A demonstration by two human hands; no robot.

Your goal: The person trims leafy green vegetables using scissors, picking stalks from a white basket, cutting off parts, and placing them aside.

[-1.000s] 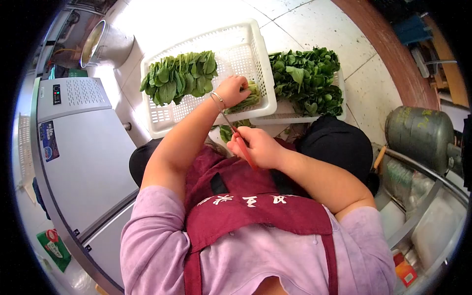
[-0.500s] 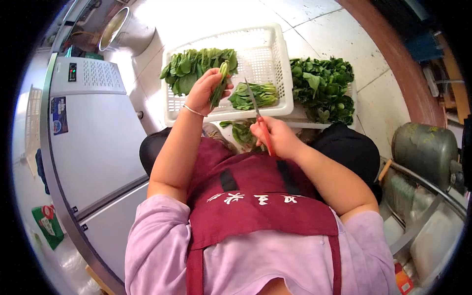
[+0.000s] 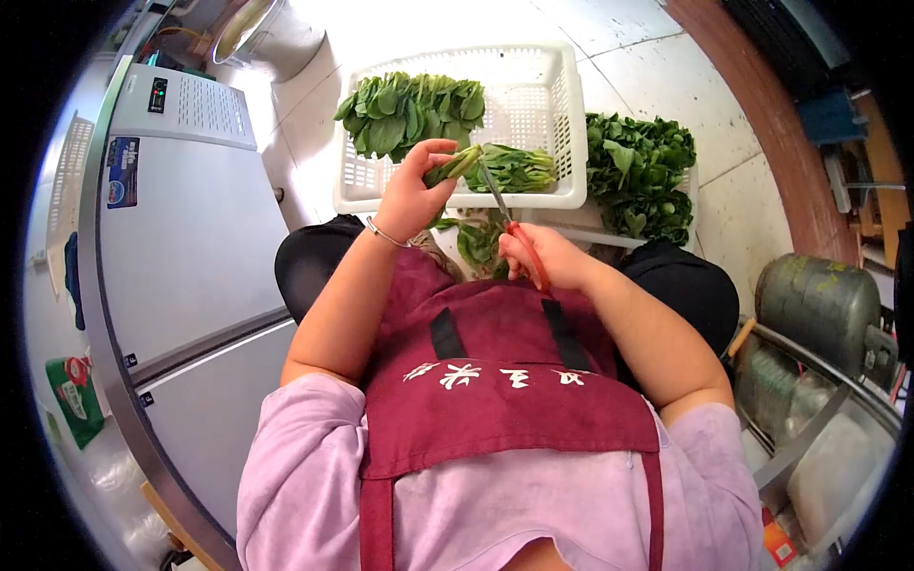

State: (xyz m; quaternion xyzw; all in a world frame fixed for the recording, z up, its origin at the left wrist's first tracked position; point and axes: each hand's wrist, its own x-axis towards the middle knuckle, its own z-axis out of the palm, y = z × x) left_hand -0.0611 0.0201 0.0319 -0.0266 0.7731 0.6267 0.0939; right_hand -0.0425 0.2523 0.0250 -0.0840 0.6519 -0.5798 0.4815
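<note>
My left hand [image 3: 415,195] is closed around a small bunch of leafy greens [image 3: 454,167], its stem ends pointing right. Red-handled scissors [image 3: 535,252] are gripped in my right hand [image 3: 560,261], with the blades angled up beside those stem ends. Whether the blades touch the stems, I cannot tell. Both hands are near the front rim of a white plastic basket [image 3: 573,124]. Inside it, a broad pile of greens [image 3: 409,112] lies at the left and a smaller pile of greens [image 3: 514,169] at the right, behind the scissors.
Right of the basket, a second heap of leafy greens [image 3: 638,176] fills a white tray [image 3: 693,195]. Loose leaves [image 3: 476,243] lie below the basket, between my knees. A white freezer [image 3: 200,247] stands at left, a metal pot [image 3: 286,43] beyond it, and a grey-green cylinder [image 3: 819,305] at right.
My left hand has turned, tipping the bunch from upright to slanting rightward, so its stem ends are now beside the scissor blades. The whole view has shifted slightly.
</note>
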